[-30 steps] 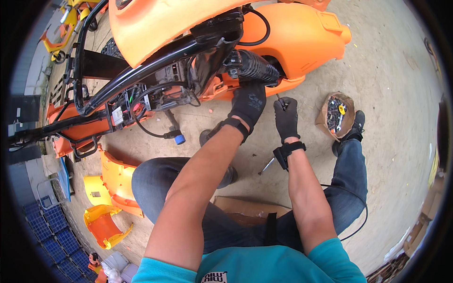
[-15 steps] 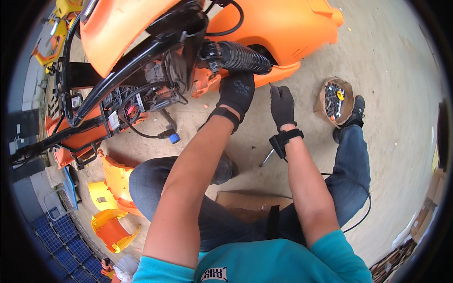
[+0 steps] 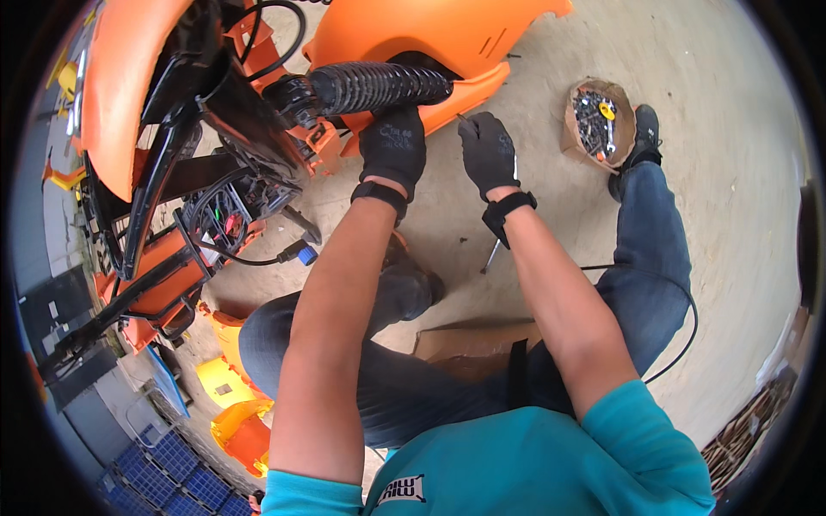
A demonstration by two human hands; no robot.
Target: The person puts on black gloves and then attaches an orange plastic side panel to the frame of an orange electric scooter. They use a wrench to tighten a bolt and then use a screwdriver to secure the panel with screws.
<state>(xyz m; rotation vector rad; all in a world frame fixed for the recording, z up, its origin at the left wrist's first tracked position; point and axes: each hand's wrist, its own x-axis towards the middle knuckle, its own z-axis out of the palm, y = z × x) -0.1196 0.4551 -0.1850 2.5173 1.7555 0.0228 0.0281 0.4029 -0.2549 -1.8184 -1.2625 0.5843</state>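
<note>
My left hand [image 3: 393,146], in a black glove, reaches up against the underside of a black coil-spring shock absorber [image 3: 383,87]. Its fingertips are hidden there, beside the orange plastic fender [image 3: 413,39] of a partly stripped vehicle. A little to the right, my right hand [image 3: 489,153], gloved too, is closed around a slim tool. Only a thin dark tip [image 3: 463,118] pokes out near the fingers, close to the fender's lower edge, so its kind is unclear. A silver rod [image 3: 491,255] shows below my right wrist; whether it lies on the floor I cannot tell.
A paper bag [image 3: 571,129] of loose hardware and a wrench stands by my right foot. Black frame tubes [image 3: 155,185] and exposed wiring [image 3: 225,219] are at left. Orange and yellow panels [image 3: 245,430] lie lower left. Flattened cardboard [image 3: 456,344] lies between my legs.
The view has shifted, so the vehicle sits farther left and higher. My right hand has come up nearer the fender's lower edge. My left hand stays under the shock absorber.
</note>
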